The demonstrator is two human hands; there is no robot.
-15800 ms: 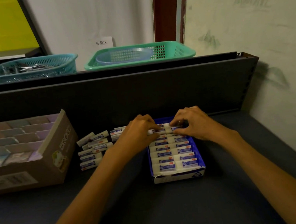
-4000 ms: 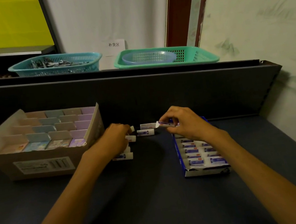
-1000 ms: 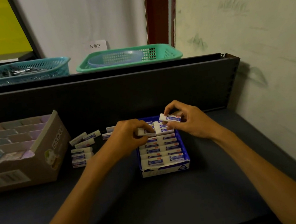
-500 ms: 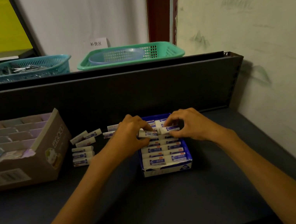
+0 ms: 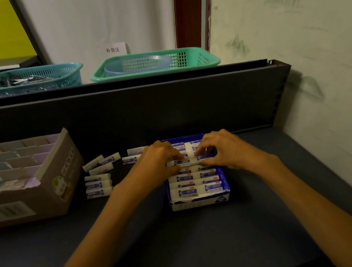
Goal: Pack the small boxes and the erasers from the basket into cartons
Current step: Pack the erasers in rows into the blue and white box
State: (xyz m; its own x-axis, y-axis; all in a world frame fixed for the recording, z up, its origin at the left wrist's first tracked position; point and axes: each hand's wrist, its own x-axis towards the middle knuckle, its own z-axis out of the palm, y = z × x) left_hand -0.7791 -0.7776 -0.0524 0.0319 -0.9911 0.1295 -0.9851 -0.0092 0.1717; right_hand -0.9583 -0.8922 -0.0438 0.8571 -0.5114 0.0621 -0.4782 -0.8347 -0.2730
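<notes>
A small blue carton [image 5: 224, 180] sits on the dark table and holds two columns of white erasers in blue sleeves. My left hand [image 5: 155, 163] pinches an eraser [image 5: 180, 162] in the left column. My right hand [image 5: 226, 149] pinches an eraser [image 5: 204, 157] in the right column. Both erasers lie about halfway back in the carton, level with the packed rows. Several loose erasers [image 5: 99, 184] lie on the table left of the carton. A brown carton [image 5: 61, 172] with pastel small boxes stands at the far left.
A raised dark ledge [image 5: 120, 109] runs behind the table. On it stand a teal basket [image 5: 24, 81] with metal items and a green basket [image 5: 193, 59] holding a clear bowl. A wall closes the right side.
Both hands have come down into the blue carton and set their erasers into the rows; a second ago the right hand held its eraser up above the carton.
</notes>
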